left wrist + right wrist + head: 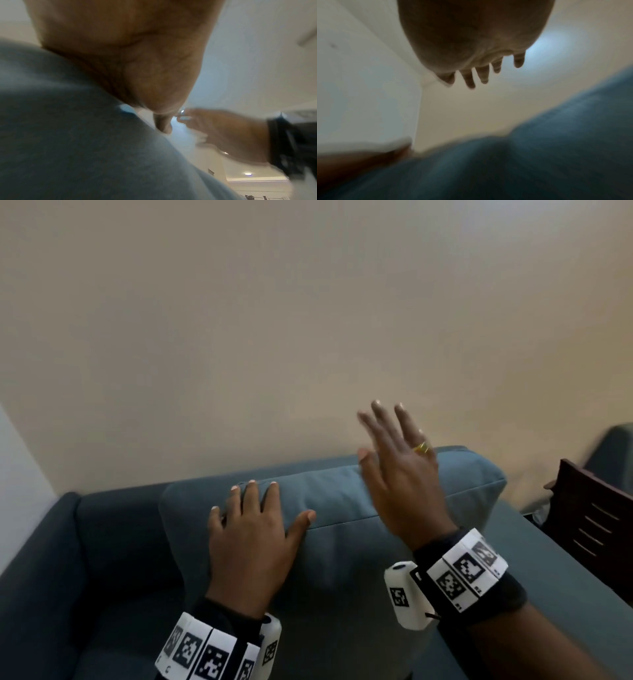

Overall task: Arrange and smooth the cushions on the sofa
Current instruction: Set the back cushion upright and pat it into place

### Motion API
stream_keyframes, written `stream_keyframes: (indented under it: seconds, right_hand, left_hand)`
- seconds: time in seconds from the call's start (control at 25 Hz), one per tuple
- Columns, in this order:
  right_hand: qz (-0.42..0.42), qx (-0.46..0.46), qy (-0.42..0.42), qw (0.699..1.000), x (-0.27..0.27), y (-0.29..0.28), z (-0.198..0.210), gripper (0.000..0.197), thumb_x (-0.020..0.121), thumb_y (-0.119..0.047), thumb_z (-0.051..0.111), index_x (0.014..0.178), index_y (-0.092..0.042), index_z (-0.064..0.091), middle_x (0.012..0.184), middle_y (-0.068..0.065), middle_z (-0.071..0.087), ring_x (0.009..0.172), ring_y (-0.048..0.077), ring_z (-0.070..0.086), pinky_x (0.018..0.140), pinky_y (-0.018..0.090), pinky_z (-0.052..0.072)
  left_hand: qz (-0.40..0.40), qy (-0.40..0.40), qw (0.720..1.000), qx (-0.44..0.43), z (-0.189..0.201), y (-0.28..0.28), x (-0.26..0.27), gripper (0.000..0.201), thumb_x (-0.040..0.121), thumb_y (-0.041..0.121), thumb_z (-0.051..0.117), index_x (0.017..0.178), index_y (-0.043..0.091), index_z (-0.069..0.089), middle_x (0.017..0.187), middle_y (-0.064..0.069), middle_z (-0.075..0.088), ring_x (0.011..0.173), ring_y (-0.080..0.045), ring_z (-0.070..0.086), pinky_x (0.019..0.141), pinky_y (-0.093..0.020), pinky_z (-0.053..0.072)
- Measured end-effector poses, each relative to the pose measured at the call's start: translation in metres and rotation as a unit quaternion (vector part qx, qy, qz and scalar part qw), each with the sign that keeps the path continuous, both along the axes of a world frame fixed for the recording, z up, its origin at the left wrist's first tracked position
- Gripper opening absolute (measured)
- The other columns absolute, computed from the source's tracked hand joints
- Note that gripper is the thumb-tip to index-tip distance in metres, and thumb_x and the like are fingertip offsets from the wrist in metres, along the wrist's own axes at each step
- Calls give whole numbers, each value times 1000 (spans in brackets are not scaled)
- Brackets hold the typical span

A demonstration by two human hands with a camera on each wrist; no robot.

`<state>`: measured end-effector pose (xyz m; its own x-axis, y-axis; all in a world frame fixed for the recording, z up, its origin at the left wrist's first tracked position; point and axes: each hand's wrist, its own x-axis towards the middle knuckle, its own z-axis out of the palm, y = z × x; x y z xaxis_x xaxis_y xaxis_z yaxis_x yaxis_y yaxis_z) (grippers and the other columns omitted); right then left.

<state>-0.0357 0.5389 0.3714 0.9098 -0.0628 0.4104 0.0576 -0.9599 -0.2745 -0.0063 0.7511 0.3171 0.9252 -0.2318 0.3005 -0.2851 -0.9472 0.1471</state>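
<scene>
Leaning against the back edge of a blue-grey sofa [44,559], a matching back cushion [342,559] stands upright near the sofa's left corner. My left hand [251,539] lies flat on its top edge, fingers spread and straight, holding nothing. My right hand [400,474] is up in the air above the cushion's top, fingers apart too (a gold ring [422,447] on one), blurry and not touching it. Plain beige wall [274,320] behind; dark wooden furniture [589,518] stands past the sofa's right edge.
</scene>
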Motion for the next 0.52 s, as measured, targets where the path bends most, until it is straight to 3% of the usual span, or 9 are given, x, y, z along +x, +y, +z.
stream_keyframes:
  seconds: [0.08,0.12,0.16,0.24,0.32,0.36,0.4,0.44,0.52]
  right_hand:
    - [48,-150,113,981,-4,-19,-35,74,95,-72,0,161,-38,7,170,-7,6,154,12,-8,126,49,-2]
    - [69,-159,152,973,-7,-28,-42,79,91,-75,-2,161,-38,4,170,-7,8,155,11,-5,125,49,-6]
    - [65,-118,129,983,-3,-43,-32,79,91,-73,1,161,-37,7,169,-8,11,155,9,0,125,48,-4]
    - [22,-18,14,999,2,-70,-13,72,95,-68,12,160,-37,19,167,-12,17,155,8,6,126,44,2]
    - [-14,-76,57,995,-4,-88,-19,76,95,-73,4,160,-37,13,169,-8,8,157,14,-1,123,44,-6]
    - [1,-130,107,986,-4,-100,-35,84,89,-77,-6,161,-35,7,170,-5,6,157,15,-3,121,46,-12]
    - [19,-127,154,980,-10,-108,-44,90,84,-78,-10,161,-34,4,170,-2,10,156,14,-2,121,48,-15]
    - [16,-86,137,987,-12,-120,-37,90,84,-78,-8,161,-33,6,169,-1,17,156,13,3,124,49,-12]
    - [-41,29,-7,999,-12,-151,-17,78,95,-75,8,159,-32,21,164,-3,29,155,13,14,126,46,5]
  left_hand:
    - [1,28,999,36,3,-18,-5,104,78,84,-9,156,25,26,163,-13,27,151,-36,19,117,-60,22]
    - [-3,33,998,48,3,-28,-8,106,77,84,-11,157,25,23,164,-13,24,152,-37,17,118,-62,18]
    - [-5,30,998,61,6,-41,-9,106,77,84,-9,158,24,24,165,-13,24,152,-38,17,117,-64,16]
    - [0,23,997,67,9,-65,-11,104,83,83,-4,156,19,33,162,-13,32,148,-40,26,113,-70,16]
    - [-6,21,997,69,5,-90,-15,102,86,84,-3,154,20,38,159,-12,38,146,-42,31,110,-73,14]
    - [-17,19,997,77,2,-101,-18,101,86,84,-4,154,23,38,158,-13,39,146,-42,31,110,-74,14]
    - [-33,23,995,88,-2,-110,-24,99,86,84,-3,153,25,40,157,-16,40,146,-41,32,111,-74,15]
    - [-42,23,995,92,-2,-118,-27,98,87,83,0,152,25,43,155,-19,42,145,-41,34,111,-73,16]
    - [-44,10,995,84,-2,-131,-31,94,88,82,10,149,22,47,151,-23,44,142,-42,38,112,-72,17]
